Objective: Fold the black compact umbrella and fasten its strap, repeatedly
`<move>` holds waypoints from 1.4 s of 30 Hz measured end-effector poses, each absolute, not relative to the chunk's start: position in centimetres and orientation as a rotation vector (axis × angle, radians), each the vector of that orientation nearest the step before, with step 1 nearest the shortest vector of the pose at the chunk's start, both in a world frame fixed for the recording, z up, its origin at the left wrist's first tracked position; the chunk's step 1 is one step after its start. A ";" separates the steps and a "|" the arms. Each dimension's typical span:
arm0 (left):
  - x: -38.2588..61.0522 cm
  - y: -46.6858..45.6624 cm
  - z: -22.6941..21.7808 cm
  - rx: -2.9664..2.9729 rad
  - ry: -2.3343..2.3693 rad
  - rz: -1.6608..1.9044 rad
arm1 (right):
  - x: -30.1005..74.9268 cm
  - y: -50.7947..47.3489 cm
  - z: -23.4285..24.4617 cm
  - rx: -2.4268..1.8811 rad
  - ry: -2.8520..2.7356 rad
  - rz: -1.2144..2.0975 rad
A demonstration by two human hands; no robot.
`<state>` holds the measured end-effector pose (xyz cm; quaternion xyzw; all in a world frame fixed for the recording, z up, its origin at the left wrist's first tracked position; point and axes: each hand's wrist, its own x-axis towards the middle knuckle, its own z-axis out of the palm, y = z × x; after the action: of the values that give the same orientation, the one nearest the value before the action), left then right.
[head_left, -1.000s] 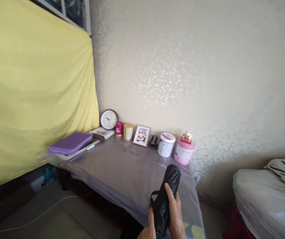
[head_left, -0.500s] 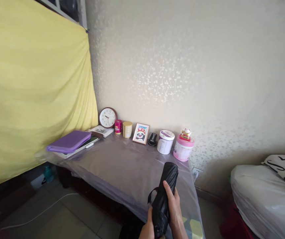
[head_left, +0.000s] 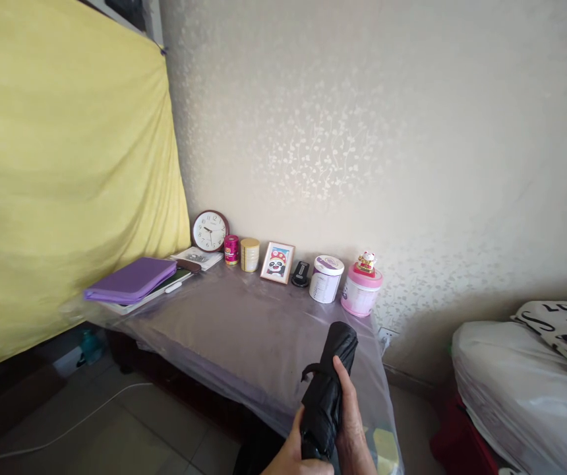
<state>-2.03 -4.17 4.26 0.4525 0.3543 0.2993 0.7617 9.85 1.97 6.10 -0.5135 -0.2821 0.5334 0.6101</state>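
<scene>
A folded black umbrella (head_left: pixel 328 382) is held upright-tilted over the near right corner of the table (head_left: pixel 244 330). My right hand (head_left: pixel 350 422) wraps its right side, thumb lying along the fabric. At the bottom edge my left hand (head_left: pixel 291 455) grips the lower end; only part of it shows. A short black strap loops out on the umbrella's left side.
Along the wall stand a clock (head_left: pixel 209 230), two small tins (head_left: pixel 244 253), a panda picture frame (head_left: pixel 277 262), a white tin (head_left: pixel 326 278) and a pink jar (head_left: pixel 361 294). A purple folder (head_left: pixel 132 280) lies at the left. Yellow curtain left, bedding (head_left: pixel 521 389) right.
The view has drifted slightly right and down. Both hands keep hold of the umbrella, which has risen a little and shifted right; the left hand has slid lower.
</scene>
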 end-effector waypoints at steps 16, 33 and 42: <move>-2.6 -3.9 3.6 1.533 1.204 0.721 | 9.4 2.4 4.1 -1.265 -0.604 1.229; -2.7 -1.5 2.7 2.075 1.684 0.535 | 11.8 3.7 3.0 -1.561 -1.063 0.732; -2.2 -1.2 2.4 2.138 1.765 0.414 | 12.2 3.8 0.5 -1.564 -1.399 0.398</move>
<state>-2.22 -1.18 2.36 0.7519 0.6206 0.1456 0.1682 12.18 3.76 0.46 -0.6417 -0.5738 0.1632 0.4820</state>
